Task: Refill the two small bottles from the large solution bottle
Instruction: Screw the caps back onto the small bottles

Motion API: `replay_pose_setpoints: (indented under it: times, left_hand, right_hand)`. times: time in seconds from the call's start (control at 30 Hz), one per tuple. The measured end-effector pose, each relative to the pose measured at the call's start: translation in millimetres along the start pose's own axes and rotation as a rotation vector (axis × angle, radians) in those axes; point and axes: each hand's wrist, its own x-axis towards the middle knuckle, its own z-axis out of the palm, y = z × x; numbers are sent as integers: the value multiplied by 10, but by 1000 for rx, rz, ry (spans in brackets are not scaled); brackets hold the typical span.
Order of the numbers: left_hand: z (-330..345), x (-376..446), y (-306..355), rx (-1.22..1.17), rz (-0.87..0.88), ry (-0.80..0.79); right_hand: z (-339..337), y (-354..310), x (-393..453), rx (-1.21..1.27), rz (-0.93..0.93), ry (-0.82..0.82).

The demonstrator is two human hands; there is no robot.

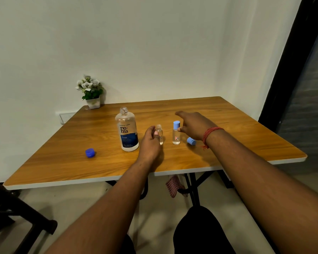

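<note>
The large clear solution bottle [127, 131] with a blue label stands uncapped at the table's middle. Its dark blue cap [90, 153] lies to the left. Right of the large bottle stands an uncapped small clear bottle [160, 134]; my left hand [151, 143] curls around its left side, thumb touching it. A second small bottle [176, 133] with a light blue cap stands further right. My right hand [193, 123] hovers just right of it, fingers spread, thumb close to its neck. A loose light blue cap [191, 141] lies under my right wrist.
The wooden table [62, 162] has a white edge and stands against a white wall. A small potted white-flower plant [91, 92] sits at the back left corner. A dark frame runs along the right side. My knees and a checked cloth show below the table.
</note>
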Motion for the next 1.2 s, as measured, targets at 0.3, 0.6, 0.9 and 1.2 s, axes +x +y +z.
replay_pose_setpoints:
  times: [0.3,0.6,0.9,1.2]
  left_hand:
    - [-35,55,-11,-45,2,-30]
    - [-88,55,-31,-107,-52,-77]
    - [-266,-52,-5,-194,-100,-261]
    - [-360,-64,-31,-342,-193,-381]
  right_hand:
    - [256,306,-230,-33,188,-137]
    - [266,208,-376,151,140,-110]
    - [31,-107,-473,578,61,2]
    - [-62,-301,-399,426,-43,38]
